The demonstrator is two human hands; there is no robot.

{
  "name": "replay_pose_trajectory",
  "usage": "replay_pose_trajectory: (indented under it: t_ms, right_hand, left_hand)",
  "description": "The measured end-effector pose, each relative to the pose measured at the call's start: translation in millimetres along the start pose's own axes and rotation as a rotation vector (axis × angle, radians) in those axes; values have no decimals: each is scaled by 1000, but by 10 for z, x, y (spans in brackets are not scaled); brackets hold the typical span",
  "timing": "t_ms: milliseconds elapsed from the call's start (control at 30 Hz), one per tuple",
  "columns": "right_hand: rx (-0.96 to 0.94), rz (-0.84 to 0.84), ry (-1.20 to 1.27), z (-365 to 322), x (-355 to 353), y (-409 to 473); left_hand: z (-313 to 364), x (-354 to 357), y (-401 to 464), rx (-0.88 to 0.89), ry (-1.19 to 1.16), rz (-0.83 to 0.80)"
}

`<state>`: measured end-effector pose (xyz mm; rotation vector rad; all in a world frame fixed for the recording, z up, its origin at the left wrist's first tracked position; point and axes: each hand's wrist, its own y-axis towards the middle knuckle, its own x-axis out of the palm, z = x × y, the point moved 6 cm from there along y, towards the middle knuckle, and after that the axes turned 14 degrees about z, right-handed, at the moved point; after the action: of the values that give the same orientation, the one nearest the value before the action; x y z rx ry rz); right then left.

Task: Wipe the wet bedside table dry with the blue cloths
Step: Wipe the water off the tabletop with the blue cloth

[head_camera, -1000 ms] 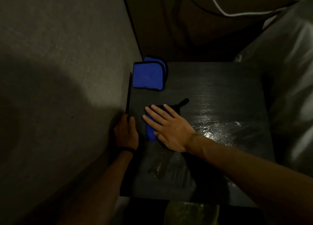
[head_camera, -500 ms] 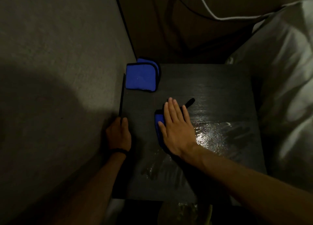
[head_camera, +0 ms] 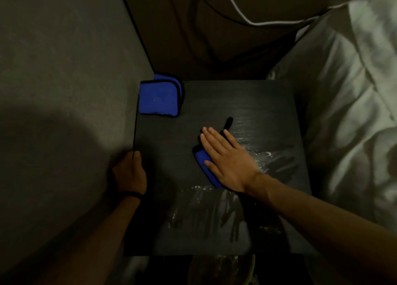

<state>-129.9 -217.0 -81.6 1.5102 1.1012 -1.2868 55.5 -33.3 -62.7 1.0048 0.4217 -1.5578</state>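
Note:
The dark bedside table fills the middle of the head view, with wet streaks shining on its right and near parts. My right hand lies flat, fingers straight, pressing a blue cloth onto the tabletop; only the cloth's left edge and a black tab show. A second blue cloth, folded, lies at the table's far left corner. My left hand grips the table's left edge, thumb on top.
A grey wall stands tight against the table's left side. White bedding lies along the right side. A brown headboard or cushion with white piping rises behind the table.
My right hand slid the cloth rightward from the table's left part to its middle, and the fingers turned from pointing left to pointing away. My left hand kept its place on the edge.

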Motion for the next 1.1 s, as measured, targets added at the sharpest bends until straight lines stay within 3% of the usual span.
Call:
replay_pose_trajectory:
  t_ms: [167,567,767,967,1100]
  right_hand:
    - [36,6,-16,218,-19,-109]
    - [280,51,-47,1029,-166,-649]
    - [559,124,-65,1179,-130,-900]
    - [842,192,-87,1177,-116,-1010]
    - [925,199,-87,1138,-108,-1046]
  left_hand:
    - [-36,11,-24,-65,-20,0]
    - [23,-7,-38,38,68,-10]
    - [3,-14,-48,-18,76,4]
    - [76,2,-57,86,180,-49]
    - [-16,19,-40,-13,175,-66]
